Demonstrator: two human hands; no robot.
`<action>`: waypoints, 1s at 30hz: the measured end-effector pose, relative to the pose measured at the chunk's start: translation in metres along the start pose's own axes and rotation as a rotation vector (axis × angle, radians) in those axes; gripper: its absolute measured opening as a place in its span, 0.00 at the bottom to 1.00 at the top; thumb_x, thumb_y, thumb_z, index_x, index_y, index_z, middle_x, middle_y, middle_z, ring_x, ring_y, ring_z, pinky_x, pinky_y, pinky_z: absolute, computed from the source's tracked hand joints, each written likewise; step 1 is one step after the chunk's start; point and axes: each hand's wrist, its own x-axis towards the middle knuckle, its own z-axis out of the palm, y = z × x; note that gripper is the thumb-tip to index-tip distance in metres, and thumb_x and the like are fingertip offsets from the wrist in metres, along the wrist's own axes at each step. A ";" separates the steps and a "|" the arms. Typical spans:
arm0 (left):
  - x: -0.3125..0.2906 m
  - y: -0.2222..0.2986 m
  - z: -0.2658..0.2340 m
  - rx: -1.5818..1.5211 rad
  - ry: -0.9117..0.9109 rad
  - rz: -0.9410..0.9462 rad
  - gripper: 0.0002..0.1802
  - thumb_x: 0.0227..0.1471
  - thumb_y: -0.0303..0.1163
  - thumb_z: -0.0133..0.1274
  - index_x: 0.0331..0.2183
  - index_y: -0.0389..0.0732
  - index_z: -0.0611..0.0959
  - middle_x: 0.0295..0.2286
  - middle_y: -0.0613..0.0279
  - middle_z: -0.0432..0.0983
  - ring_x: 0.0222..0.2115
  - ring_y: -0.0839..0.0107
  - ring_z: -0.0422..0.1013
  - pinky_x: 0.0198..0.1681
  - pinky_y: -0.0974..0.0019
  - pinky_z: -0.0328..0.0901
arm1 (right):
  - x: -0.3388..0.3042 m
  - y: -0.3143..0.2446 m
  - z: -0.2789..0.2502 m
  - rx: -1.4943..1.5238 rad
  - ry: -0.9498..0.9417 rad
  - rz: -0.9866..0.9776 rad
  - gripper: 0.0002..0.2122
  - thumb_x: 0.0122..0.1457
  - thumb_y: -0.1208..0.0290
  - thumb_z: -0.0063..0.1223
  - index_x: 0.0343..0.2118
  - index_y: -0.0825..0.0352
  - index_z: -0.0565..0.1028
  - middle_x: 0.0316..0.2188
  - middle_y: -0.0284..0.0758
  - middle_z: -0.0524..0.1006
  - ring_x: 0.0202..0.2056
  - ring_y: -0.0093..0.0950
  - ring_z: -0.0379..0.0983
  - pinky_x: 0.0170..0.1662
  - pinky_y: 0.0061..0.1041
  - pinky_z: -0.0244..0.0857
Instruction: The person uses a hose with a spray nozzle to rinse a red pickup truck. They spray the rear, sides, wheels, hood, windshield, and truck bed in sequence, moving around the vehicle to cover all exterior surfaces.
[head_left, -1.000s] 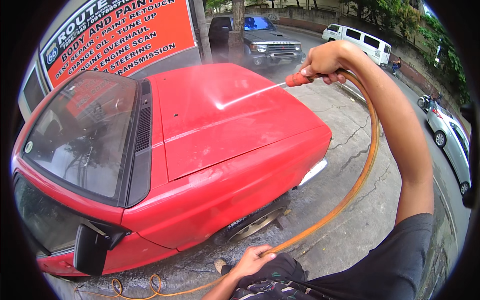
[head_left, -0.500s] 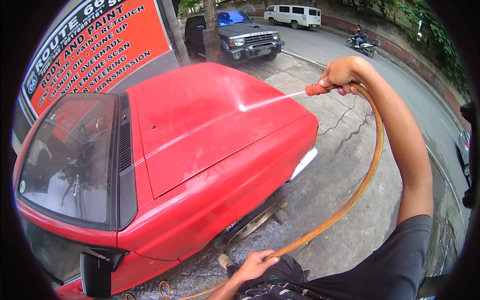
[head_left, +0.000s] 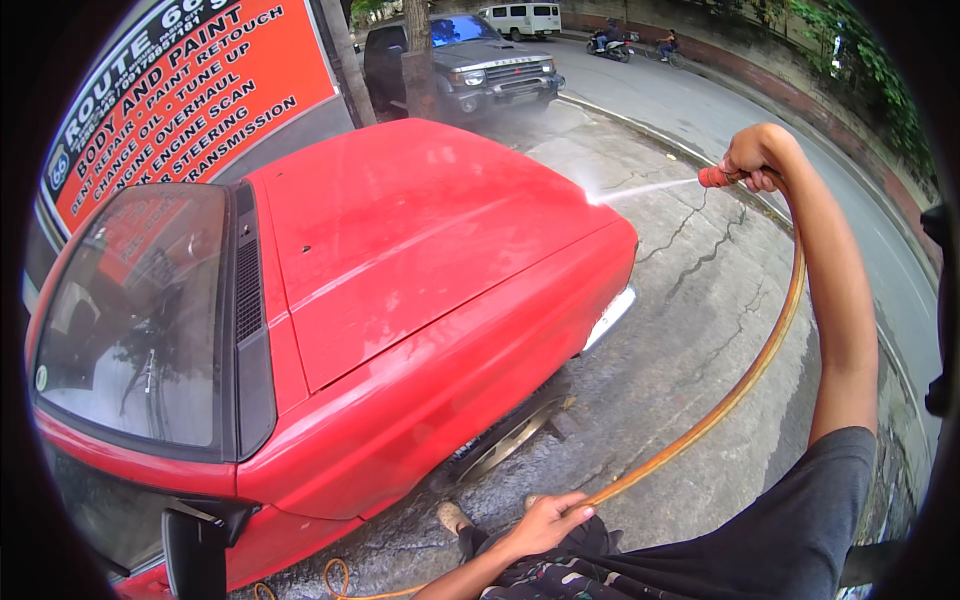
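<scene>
My right hand point(head_left: 757, 158), raised at the right, is wrapped round the red-orange nozzle point(head_left: 713, 177) of a hose. A white jet of water point(head_left: 650, 188) leaves the nozzle leftward and strikes the front edge of the red car's hood point(head_left: 420, 240), throwing up mist. From the nozzle the orange hose point(head_left: 745, 373) curves down to my left hand point(head_left: 550, 522), which grips it low in front of my body. More of the hose lies in loops on the wet ground beside the car.
The car's windshield point(head_left: 140, 310) and black side mirror point(head_left: 195, 553) are at the left. Beyond the hood stand a tree trunk point(head_left: 418, 60) and a dark parked SUV point(head_left: 490, 68). A large red sign point(head_left: 190, 100) is behind the car. Cracked concrete point(head_left: 690, 300) meets a road with a white van and motorcycles.
My right hand has moved right with the nozzle, and the jet has shifted from mid-hood to its front edge. My left hand has shifted slightly right. The van and motorcycle have moved left along the road.
</scene>
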 end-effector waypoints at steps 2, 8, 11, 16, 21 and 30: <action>-0.002 0.000 -0.002 -0.021 0.029 0.005 0.13 0.56 0.37 0.49 0.36 0.37 0.79 0.23 0.66 0.74 0.25 0.81 0.64 0.30 0.73 0.61 | -0.015 -0.024 -0.002 -0.074 0.049 -0.103 0.17 0.63 0.62 0.36 0.18 0.62 0.61 0.12 0.25 0.59 0.13 0.14 0.47 0.15 0.16 0.46; -0.017 0.000 -0.016 -0.051 0.171 -0.009 0.13 0.56 0.36 0.50 0.35 0.36 0.79 0.24 0.67 0.74 0.26 0.81 0.64 0.31 0.73 0.61 | -0.064 -0.107 0.007 -0.157 0.096 -0.261 0.16 0.64 0.60 0.34 0.21 0.62 0.62 0.12 0.23 0.57 0.13 0.13 0.45 0.15 0.15 0.43; -0.024 0.001 -0.020 -0.068 0.237 0.038 0.13 0.56 0.37 0.50 0.34 0.37 0.79 0.22 0.64 0.71 0.24 0.79 0.62 0.29 0.71 0.60 | -0.085 -0.140 0.017 -0.190 0.169 -0.357 0.15 0.64 0.62 0.34 0.24 0.62 0.68 0.13 0.22 0.56 0.13 0.13 0.44 0.15 0.14 0.42; -0.043 0.002 -0.024 -0.050 0.314 -0.019 0.11 0.54 0.34 0.52 0.35 0.36 0.80 0.23 0.65 0.73 0.25 0.80 0.64 0.30 0.73 0.61 | -0.128 -0.193 0.044 -0.359 0.196 -0.622 0.13 0.63 0.64 0.38 0.40 0.67 0.70 0.15 0.34 0.64 0.11 0.16 0.51 0.13 0.21 0.50; -0.064 0.003 -0.023 -0.059 0.458 0.060 0.13 0.53 0.38 0.53 0.33 0.37 0.78 0.17 0.59 0.67 0.19 0.74 0.60 0.25 0.68 0.60 | -0.173 -0.231 0.085 -0.430 0.236 -0.783 0.16 0.63 0.62 0.39 0.50 0.61 0.70 0.15 0.32 0.64 0.11 0.16 0.53 0.12 0.19 0.50; -0.059 -0.006 -0.019 -0.095 0.485 0.022 0.13 0.53 0.38 0.54 0.33 0.38 0.79 0.17 0.62 0.65 0.19 0.78 0.57 0.23 0.70 0.58 | -0.178 -0.244 0.098 -0.388 0.208 -0.905 0.15 0.63 0.62 0.40 0.47 0.61 0.73 0.13 0.29 0.63 0.11 0.16 0.54 0.11 0.17 0.49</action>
